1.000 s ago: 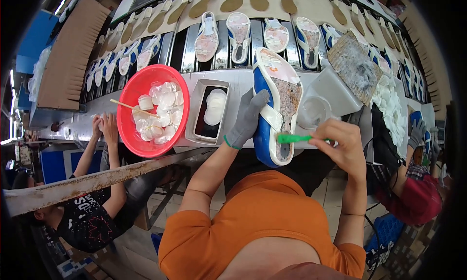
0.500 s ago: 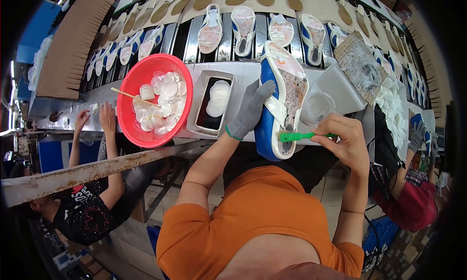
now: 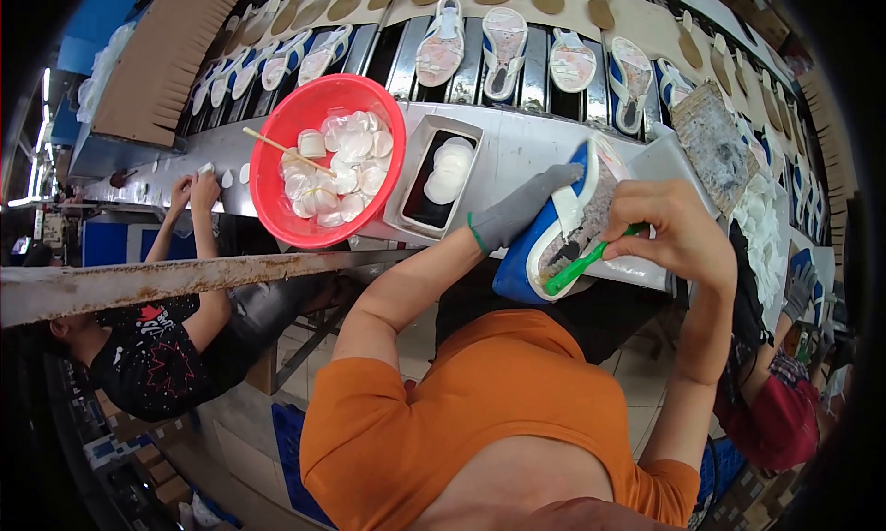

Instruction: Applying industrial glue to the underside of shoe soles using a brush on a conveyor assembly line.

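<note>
My left hand (image 3: pixel 531 206), in a grey glove with a green cuff, grips a sandal (image 3: pixel 588 215) mounted on a blue last (image 3: pixel 519 265). The underside faces up, with rough grey material and a dark patch toward the heel, edged by white straps. My bare right hand (image 3: pixel 669 231) is closed round a thin green brush (image 3: pixel 583 267), seemingly a toothbrush. Its head rests at the heel end of the sandal's underside. The right hand hides part of the sole and the toe side.
A red basin (image 3: pixel 399 153) of white discs with a stick, and a white tray (image 3: pixel 471 188) with more discs, stand at left. Sandals (image 3: pixel 505 56) line the roller conveyor behind. A stained block (image 3: pixel 711 143) lies at right. A rusty bar (image 3: pixel 185 282) crosses left; co-workers sit on both sides.
The sandal has tilted, its toe swinging rightward. My right hand has moved nearer over the sole, and the brush now slants down toward the heel. The whole view has shifted slightly.
</note>
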Demonstrator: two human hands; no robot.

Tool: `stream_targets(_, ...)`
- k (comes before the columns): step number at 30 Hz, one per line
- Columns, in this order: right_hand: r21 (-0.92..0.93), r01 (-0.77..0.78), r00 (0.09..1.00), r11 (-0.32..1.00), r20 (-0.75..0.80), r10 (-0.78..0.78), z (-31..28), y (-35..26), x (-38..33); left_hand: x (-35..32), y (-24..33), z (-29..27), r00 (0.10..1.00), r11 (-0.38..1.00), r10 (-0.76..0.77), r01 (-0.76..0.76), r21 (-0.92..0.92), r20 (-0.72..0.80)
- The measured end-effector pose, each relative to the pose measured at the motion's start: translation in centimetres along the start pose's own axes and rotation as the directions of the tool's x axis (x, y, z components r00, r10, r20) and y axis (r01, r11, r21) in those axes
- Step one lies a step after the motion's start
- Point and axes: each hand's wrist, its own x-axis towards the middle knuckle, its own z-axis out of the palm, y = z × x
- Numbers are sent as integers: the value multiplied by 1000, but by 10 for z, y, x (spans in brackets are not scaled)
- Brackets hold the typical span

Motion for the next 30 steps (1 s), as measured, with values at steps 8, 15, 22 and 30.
stream_targets(8, -157, 69, 972, 985, 235, -31, -17, -16, 41, -10, -12, 11, 987, 999, -36, 38, -10, 158)
stream_targets(15, -453, 104, 984, 885, 177, -24, -23, -29, 38, 19, -56, -8, 912, 910, 32, 143, -389, 410)
stream_targets(22, -398, -345, 796, 850, -603, 41, 8, -21, -14, 10, -19, -16, 942, 931, 335, -334, -146, -19)
stream_targets(30, -59, -189, 786, 980, -608, 115, 36, -17, -29, -2, -20, -26, 715, 750, 636, -661, 14, -290)
